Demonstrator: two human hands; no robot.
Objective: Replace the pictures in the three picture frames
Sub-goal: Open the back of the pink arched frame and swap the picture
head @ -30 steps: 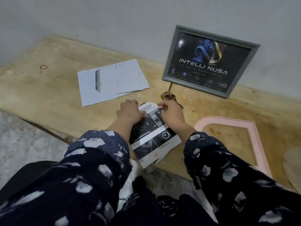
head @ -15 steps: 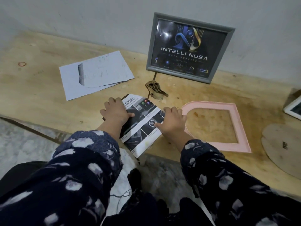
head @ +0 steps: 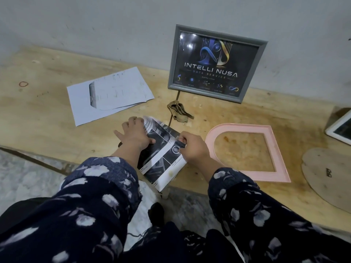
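A printed picture [head: 164,158] with dark car-interior photos lies at the near edge of the wooden table [head: 47,118]. My left hand [head: 135,134] presses flat on its left part, fingers spread. My right hand [head: 192,148] pinches its right edge and lifts it a little. A grey frame [head: 216,62] holding a dark "INTELLI NUSA" picture leans on the wall behind. An empty pink arch-shaped frame [head: 269,173] lies flat to the right of my right hand.
Several white sheets [head: 114,95] lie at the left. A crumpled brown scrap [head: 179,111] sits in front of the grey frame. A round wooden backing board [head: 328,177] and the corner of a white frame [head: 340,128] are at the far right.
My right hand went from lying flat on the picture to pinching its right edge. The picture's top left has curled up under my left hand. The view shifted slightly.
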